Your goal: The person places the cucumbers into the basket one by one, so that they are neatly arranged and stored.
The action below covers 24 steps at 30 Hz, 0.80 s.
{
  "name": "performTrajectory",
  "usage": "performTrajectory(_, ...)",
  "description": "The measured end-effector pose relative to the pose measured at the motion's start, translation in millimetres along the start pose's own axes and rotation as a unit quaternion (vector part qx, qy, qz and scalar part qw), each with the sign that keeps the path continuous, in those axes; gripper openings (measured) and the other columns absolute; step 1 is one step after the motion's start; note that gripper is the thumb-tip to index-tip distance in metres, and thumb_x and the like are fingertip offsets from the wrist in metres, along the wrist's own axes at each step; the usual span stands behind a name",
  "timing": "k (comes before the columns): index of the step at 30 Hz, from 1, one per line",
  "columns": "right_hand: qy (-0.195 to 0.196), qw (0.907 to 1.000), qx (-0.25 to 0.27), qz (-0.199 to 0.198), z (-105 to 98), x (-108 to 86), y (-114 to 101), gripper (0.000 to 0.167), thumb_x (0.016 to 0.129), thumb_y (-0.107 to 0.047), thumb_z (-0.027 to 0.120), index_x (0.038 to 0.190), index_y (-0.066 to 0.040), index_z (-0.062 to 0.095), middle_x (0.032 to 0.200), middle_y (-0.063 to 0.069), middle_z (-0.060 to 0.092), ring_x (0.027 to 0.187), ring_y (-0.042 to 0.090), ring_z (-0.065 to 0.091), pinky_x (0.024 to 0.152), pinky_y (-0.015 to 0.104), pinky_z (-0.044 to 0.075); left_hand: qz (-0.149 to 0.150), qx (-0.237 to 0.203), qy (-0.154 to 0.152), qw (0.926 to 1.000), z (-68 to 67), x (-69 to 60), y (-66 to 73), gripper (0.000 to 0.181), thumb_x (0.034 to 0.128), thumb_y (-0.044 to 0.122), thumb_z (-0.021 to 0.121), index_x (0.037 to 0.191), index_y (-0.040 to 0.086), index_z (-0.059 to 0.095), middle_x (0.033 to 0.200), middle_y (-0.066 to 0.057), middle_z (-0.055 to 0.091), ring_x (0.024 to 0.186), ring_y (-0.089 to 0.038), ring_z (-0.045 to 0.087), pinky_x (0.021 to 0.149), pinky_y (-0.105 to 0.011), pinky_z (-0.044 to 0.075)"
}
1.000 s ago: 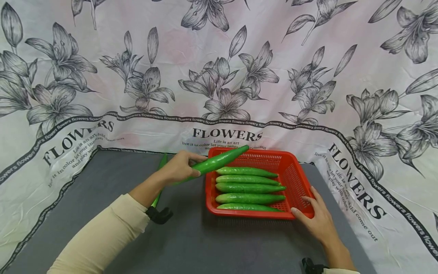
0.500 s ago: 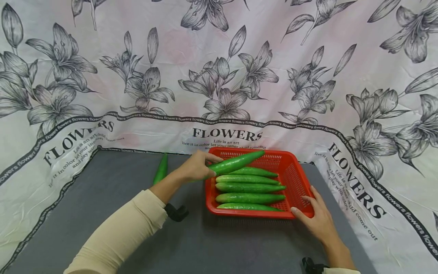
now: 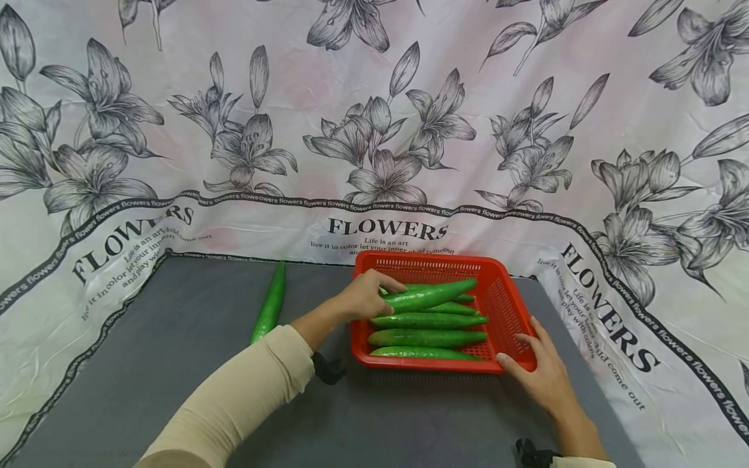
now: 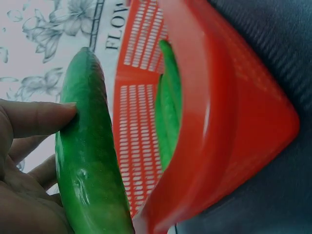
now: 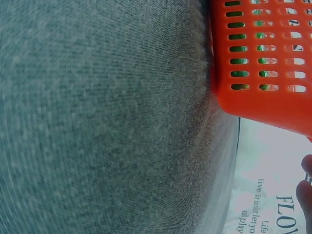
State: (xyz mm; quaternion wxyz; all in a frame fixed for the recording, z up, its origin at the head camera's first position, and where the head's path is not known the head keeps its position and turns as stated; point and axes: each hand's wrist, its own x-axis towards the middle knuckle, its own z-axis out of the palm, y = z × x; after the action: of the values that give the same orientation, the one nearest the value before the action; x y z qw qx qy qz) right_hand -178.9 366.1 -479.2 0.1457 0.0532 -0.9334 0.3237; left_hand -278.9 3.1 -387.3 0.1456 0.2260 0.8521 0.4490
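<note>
In the head view my left hand [image 3: 364, 296] grips a long green cucumber [image 3: 435, 296] near one end and holds it slanting over the red plastic basket [image 3: 430, 368]. Seen from the left wrist, the thumb lies along one side of this cucumber [image 4: 90, 151], with fingers behind it. Several more cucumbers [image 3: 427, 338] lie side by side in the basket, the rear ones partly hidden under the held one. My right hand [image 3: 544, 367] holds the basket's front right corner, thumb at the front rim and fingers over the right rim. In the right wrist view only its fingertips [image 5: 304, 192] show.
Another cucumber [image 3: 271, 305] lies on the grey table [image 3: 374, 422] left of the basket, its near end beside my left sleeve. A white cloth [image 3: 304, 162] printed with flowers hangs behind the table and along its sides.
My left hand has carried the cucumber rightward and down, from the basket's left rim to over the cucumbers inside. More of the cucumber on the table shows. The right hand stays put.
</note>
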Motion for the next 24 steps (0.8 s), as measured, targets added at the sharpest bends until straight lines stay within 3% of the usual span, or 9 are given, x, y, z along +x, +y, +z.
performTrajectory(5, -0.007, 1.0, -0.003, 0.007, -1, 0.7, -2, 0.058, 0.085, -0.037, 0.073, 0.124, 0.003, 0.057, 0.155, 0.016, 0.022, 0.131, 0.045, 0.03, 0.092, 0.063, 0.032, -0.017, -0.005, -0.019, 0.9997, 12.9, 7.0, 4.3, 0.048, 0.0768, -0.009, 0.074, 0.119, 0.012, 0.07, 0.116, -0.005, 0.065, 0.1, -0.021, 0.057, 0.05, -0.027, 0.038)
performTrajectory(9, -0.001, 1.0, -0.002, 0.004, -1, 0.4, -2, 0.057, 0.084, -0.036, 0.074, 0.123, 0.003, 0.058, 0.154, 0.016, 0.023, 0.131, 0.045, 0.03, 0.092, 0.063, 0.032, -0.018, 0.011, -0.029, 0.9994, 19.8, 12.8, 9.5, 0.047, 0.077, -0.006, 0.076, 0.119, 0.014, 0.071, 0.117, -0.001, 0.066, 0.112, -0.02, 0.056, 0.069, -0.028, 0.048)
performTrajectory(12, 0.004, 1.0, -0.002, 0.0, -1, -0.4, -2, 0.056, 0.084, -0.035, 0.074, 0.122, 0.003, 0.058, 0.154, 0.016, 0.024, 0.131, 0.045, 0.03, 0.092, 0.063, 0.032, -0.016, 0.016, -0.035, 0.9991, 24.9, 17.8, 10.4, 0.046, 0.0765, -0.005, 0.077, 0.118, 0.015, 0.072, 0.116, 0.001, 0.066, 0.113, -0.019, 0.056, 0.085, -0.032, 0.049)
performTrajectory(18, -0.002, 1.0, -0.003, 0.007, -2, 0.4, -4, 0.057, 0.084, -0.037, 0.074, 0.123, 0.002, 0.058, 0.155, 0.015, 0.022, 0.131, 0.045, 0.029, 0.093, 0.064, 0.031, -0.003, -0.005, -0.057, 0.9984, 37.6, 26.0, 7.4, 0.044, 0.0752, -0.01, 0.076, 0.114, 0.01, 0.072, 0.111, -0.001, 0.067, 0.111, -0.02, 0.058, 0.079, -0.03, 0.052)
performTrajectory(24, 0.005, 1.0, 0.0, 0.002, -2, -0.3, -5, 0.056, 0.084, -0.035, 0.074, 0.122, 0.003, 0.059, 0.154, 0.015, 0.024, 0.131, 0.046, 0.03, 0.092, 0.064, 0.032, -0.006, 0.018, -0.056, 0.9982, 50.4, 29.7, 4.7, 0.043, 0.0725, -0.01, 0.078, 0.11, 0.012, 0.074, 0.109, 0.002, 0.068, 0.107, -0.016, 0.059, 0.082, -0.027, 0.05)
